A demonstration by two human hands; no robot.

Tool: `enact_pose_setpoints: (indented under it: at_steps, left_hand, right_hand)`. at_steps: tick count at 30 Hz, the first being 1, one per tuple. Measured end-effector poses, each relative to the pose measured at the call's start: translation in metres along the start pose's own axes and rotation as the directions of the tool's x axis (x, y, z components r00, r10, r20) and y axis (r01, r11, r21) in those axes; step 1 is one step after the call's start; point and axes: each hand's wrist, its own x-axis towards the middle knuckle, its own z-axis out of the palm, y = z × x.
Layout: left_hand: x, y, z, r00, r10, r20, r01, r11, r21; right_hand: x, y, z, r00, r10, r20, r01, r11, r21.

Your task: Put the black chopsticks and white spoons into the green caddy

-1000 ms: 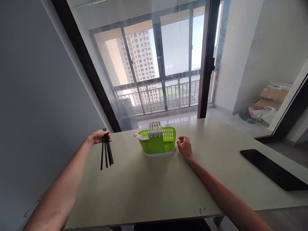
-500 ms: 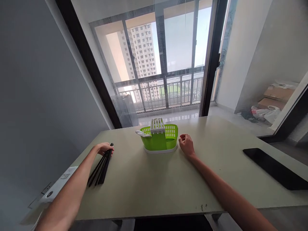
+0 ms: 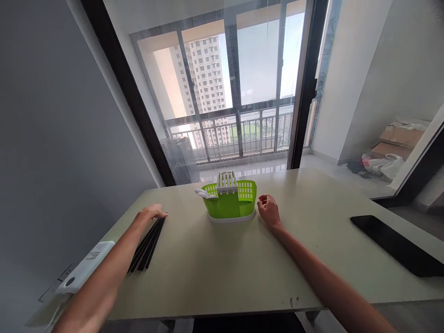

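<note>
My left hand [image 3: 154,212] is closed round the upper ends of a bundle of black chopsticks [image 3: 150,247], whose lower ends fan out toward me on the table. Its fingertips are partly hidden behind the bundle. At the middle of the far side stands a green basket [image 3: 225,206] with a white base. A white slotted rack [image 3: 227,182] sits across its top, and a white spoon-shaped piece [image 3: 205,193] sticks out at its left. Just right of the basket, my right hand [image 3: 269,210] rests on the table with curled fingers and nothing visible in them.
A long black tray-like object [image 3: 395,244] lies at the right of the pale table [image 3: 222,277]. At the left edge is a white power strip-like box [image 3: 86,266]. A glass door and window stand beyond the table; cardboard boxes [image 3: 398,141] and bags lie outside at right.
My left hand has shifted slightly right, and the chopsticks have moved a little right and lower with it. My right hand and the basket stay in place.
</note>
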Motion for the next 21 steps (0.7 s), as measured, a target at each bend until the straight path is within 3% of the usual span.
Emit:
enact_pose_setpoints:
  at_steps: [3, 7, 9, 12, 14, 17, 21]
  left_hand:
    - [-0.007, 0.023, 0.014, 0.977, 0.203, -0.073, -0.197, 0.977, 0.077]
    - [-0.027, 0.063, 0.044, 0.878, 0.469, -0.091, -0.463, 0.883, 0.082]
    - [-0.042, 0.082, 0.060, 0.777, 0.625, -0.073, -0.621, 0.781, 0.065]
    - [-0.061, 0.104, 0.080, 0.627, 0.776, 0.067, -0.778, 0.622, 0.086]
    - [-0.067, 0.112, 0.090, 0.571, 0.806, 0.156, -0.820, 0.553, 0.146]
    - [-0.065, 0.118, 0.101, 0.556, 0.809, 0.192, -0.829, 0.521, 0.204]
    - [-0.057, 0.122, 0.109, 0.611, 0.775, 0.160, -0.789, 0.582, 0.196]
  right_hand:
    - [-0.001, -0.002, -0.001, 1.000, -0.008, -0.005, 0.008, 1.000, 0.001]
    - [-0.001, -0.004, -0.001, 1.000, -0.011, -0.008, 0.011, 1.000, 0.002]
    - [-0.001, -0.004, -0.001, 1.000, -0.010, -0.008, 0.010, 1.000, 0.001]
    - [-0.001, -0.004, -0.001, 1.000, -0.009, -0.002, 0.009, 1.000, 0.000]
    - [-0.001, -0.004, 0.000, 1.000, -0.009, 0.004, 0.009, 1.000, -0.001]
    - [-0.001, -0.003, 0.001, 1.000, -0.011, 0.008, 0.011, 1.000, 0.001]
    - [-0.001, -0.003, 0.002, 1.000, -0.015, 0.008, 0.015, 1.000, 0.001]
